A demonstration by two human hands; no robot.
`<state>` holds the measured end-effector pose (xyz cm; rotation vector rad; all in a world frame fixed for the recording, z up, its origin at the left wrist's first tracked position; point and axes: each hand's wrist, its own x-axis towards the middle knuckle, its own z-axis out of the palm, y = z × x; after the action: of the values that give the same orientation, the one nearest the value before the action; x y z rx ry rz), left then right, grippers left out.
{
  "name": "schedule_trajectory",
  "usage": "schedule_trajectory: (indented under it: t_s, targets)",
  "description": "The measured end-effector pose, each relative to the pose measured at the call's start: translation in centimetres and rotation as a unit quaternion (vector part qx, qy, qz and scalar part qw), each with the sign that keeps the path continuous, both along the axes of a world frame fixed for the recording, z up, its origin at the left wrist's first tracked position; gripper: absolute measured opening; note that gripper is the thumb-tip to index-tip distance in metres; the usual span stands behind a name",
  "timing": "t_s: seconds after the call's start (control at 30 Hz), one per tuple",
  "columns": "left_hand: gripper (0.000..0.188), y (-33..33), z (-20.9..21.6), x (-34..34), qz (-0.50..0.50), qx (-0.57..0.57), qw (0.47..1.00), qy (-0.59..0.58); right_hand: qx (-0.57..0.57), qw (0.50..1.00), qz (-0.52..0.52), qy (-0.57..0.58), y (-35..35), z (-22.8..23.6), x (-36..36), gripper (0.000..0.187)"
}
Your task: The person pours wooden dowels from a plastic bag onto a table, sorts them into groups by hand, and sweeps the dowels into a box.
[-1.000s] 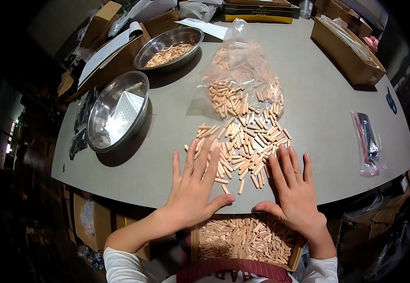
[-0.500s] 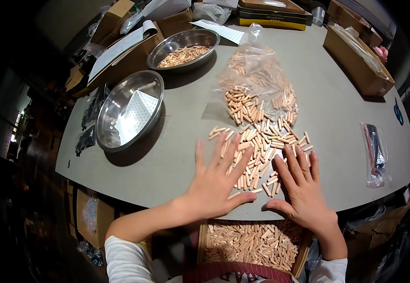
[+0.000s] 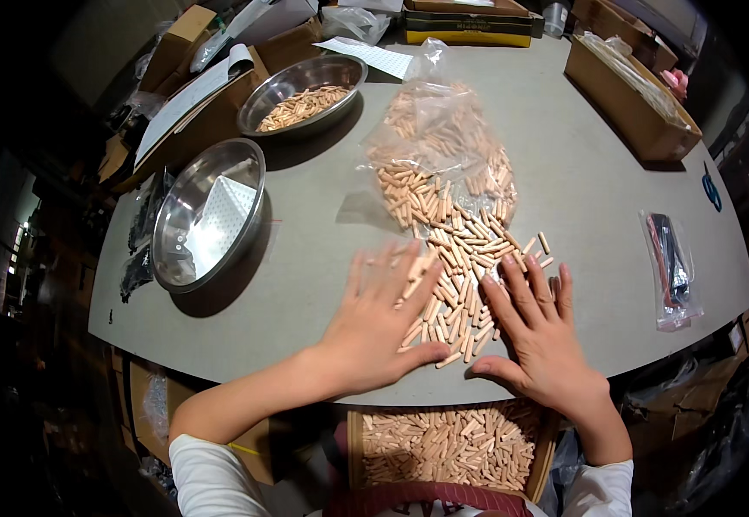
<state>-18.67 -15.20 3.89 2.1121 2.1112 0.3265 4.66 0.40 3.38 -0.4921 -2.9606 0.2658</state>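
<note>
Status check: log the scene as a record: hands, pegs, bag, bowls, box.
left hand: open, partly blurred, at the left of the loose wooden pegs
right hand: open, at their right
plastic bag: holds pegs, beyond the loose ones
far metal bowl: holds pegs
near metal bowl: holds a white dotted piece
box: lower than the table, holds pegs

Smooth wooden pegs (image 3: 454, 319), glossy metal bowls (image 3: 249, 177), clear plastic bag (image 3: 435, 146).

Pale wooden pegs (image 3: 455, 320), short and cylindrical, lie loose in a jumbled spread between the left hand (image 3: 367, 334) and the right hand (image 3: 548, 349), pointing many ways. One rests just beside the left thumb's tip; a few lie beyond the right fingertips.
</note>
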Motion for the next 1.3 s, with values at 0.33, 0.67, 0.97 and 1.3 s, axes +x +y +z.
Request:
schedule_trajectory:
  t_s: [0.33, 0.67, 0.97, 1.3]
  targets:
    - [0.101, 0.4, 0.3, 1.3, -0.058, 0.001, 0.998, 0.039, -0.030, 0.991, -0.130, -0.002, 3.3, -0.3, 1.8, 0.106]
    - [0.081, 0.1, 1.4, -1.2, 0.039, 0.052, 0.995, 0.075, -0.032, 0.998, -0.043, 0.034, 1.5, 0.0, 2.6, 0.101]
    - [0.066, -0.4, 0.3, -8.2, 0.079, 0.052, 0.989, -0.114, -0.234, 0.948, -0.080, 0.198, 2.2, 0.0, 6.3, 0.064]
    - [0.098, -4.2, 0.4, 1.3, -0.030, -0.003, 0.999, -0.040, -0.042, 0.995, -0.065, 0.068, -0.8, -0.5, 6.2, 0.101]
